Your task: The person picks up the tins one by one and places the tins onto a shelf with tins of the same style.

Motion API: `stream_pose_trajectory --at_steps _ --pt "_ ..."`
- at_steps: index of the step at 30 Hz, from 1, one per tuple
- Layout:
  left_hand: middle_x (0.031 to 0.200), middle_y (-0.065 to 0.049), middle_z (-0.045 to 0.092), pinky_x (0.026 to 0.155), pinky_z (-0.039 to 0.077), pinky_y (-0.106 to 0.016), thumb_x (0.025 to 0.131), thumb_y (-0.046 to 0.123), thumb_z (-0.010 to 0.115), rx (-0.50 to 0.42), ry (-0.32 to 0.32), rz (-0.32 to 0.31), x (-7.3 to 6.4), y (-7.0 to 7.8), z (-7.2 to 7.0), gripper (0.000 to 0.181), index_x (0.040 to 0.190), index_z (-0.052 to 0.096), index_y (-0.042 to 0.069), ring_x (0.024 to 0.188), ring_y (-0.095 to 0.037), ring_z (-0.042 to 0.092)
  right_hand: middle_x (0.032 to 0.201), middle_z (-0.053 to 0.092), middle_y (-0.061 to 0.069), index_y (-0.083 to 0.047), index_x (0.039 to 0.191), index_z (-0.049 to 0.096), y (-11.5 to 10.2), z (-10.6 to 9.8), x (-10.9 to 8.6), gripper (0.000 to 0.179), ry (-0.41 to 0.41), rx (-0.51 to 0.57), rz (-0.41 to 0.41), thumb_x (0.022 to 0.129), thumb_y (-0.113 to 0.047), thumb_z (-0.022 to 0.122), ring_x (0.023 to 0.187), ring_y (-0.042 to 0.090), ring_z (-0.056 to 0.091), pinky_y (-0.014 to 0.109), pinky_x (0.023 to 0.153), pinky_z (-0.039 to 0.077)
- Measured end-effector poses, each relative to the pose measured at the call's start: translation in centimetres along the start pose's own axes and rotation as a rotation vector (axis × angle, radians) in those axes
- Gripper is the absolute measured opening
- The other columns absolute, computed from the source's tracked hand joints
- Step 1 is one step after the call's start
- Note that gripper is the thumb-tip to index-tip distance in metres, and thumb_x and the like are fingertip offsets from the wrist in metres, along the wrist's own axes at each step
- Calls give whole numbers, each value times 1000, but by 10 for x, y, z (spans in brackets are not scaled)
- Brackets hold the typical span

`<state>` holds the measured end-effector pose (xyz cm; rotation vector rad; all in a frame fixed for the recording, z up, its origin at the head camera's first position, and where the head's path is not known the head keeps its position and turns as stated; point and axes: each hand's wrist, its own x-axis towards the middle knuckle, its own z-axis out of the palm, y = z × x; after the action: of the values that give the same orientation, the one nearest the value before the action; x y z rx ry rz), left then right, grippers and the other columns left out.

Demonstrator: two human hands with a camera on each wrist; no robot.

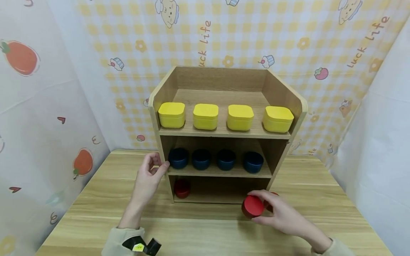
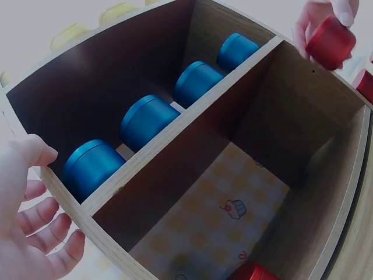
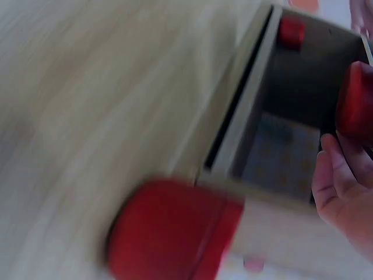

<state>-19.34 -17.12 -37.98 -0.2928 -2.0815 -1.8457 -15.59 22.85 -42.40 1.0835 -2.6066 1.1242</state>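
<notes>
A three-tier wooden shelf [image 1: 221, 133] stands on the table. My right hand [image 1: 267, 209] grips a round red tin [image 1: 252, 206] just in front of the bottom tier's right end; the left wrist view shows this held tin [image 2: 331, 42] at the shelf mouth. A second red tin [image 1: 273, 195] sits on the table behind that hand, blurred and large in the right wrist view [image 3: 175, 233]. A third red tin [image 1: 182, 187] stands inside the bottom tier at the left. My left hand [image 1: 157, 163] holds the shelf's left side wall, thumb [image 2: 35, 153] on its front edge.
Four yellow square boxes [image 1: 205, 116] line the top tier and four blue round tins [image 1: 201, 158] the middle one. Most of the bottom tier [image 2: 221, 210] is bare. Patterned curtains close in the table [image 1: 205, 227] on three sides.
</notes>
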Motion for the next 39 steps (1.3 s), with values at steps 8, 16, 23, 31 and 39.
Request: stream_pose_trajectory --at_steps 8,16,23,31,39 --pt "101 -8 43 68 46 -20 97 12 63 15 -15 2 0 1 -1 27 114 45 0 91 -18 52 118 58 -13 -23 131 54 -4 34 27 62 -84 62 34 78 -20 85 96 8 55 27 81 51" --pt "102 -7 43 69 46 -20 97 10 62 4 -18 13 -1 1 -2 26 114 44 0 95 -18 50 124 57 -12 -16 133 54 -8 61 53 61 -166 54 62 79 -24 84 109 8 55 31 93 48" --pt "103 -7 43 70 45 -20 97 12 62 4 -16 11 0 -2 -3 25 113 45 2 97 -19 49 126 57 -8 -10 134 53 -6 75 75 62 -166 62 121 81 -25 81 109 10 55 34 94 47" --pt "103 -7 43 69 45 -20 97 12 62 2 -18 6 0 1 -3 27 114 44 0 96 -19 50 116 61 -4 -13 135 52 -1 82 95 62 -140 113 249 82 -26 80 103 14 58 37 89 48" --pt "103 -7 43 69 45 -20 97 11 62 2 -19 1 -1 2 -1 27 114 44 0 96 -18 49 113 62 -1 -11 137 50 3 96 105 65 -149 42 266 81 -24 80 100 15 58 36 86 48"
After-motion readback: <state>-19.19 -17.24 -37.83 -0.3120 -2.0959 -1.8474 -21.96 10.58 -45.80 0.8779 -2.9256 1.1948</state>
